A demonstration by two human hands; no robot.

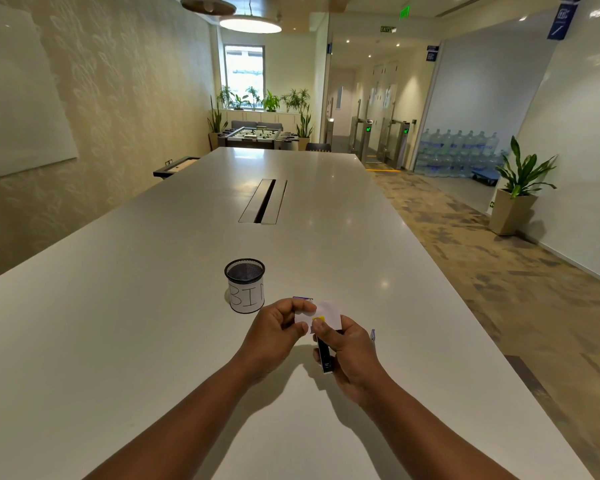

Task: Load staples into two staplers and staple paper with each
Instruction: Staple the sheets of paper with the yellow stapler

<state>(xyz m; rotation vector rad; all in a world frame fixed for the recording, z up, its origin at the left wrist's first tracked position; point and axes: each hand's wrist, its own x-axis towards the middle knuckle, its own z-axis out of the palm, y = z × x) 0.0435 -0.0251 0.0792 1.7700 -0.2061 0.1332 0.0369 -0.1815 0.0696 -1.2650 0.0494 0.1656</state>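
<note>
My right hand [352,355] grips a small black stapler [325,357] with a yellow tip, held above the white table [153,341]. A small piece of white paper [328,315] sits at the stapler's yellow front end. My left hand [278,329] pinches the paper's left edge between thumb and fingers. Behind the hands a small purple-edged box [302,298] lies on the table, mostly hidden. A bluish object [372,335] peeks out from behind my right hand; I cannot tell what it is.
A black mesh cup [245,285] labelled "BIN" stands just left of and behind the hands. A cable slot [264,201] runs along the table's middle. The table's right edge drops to a carpeted floor with a potted plant [516,192].
</note>
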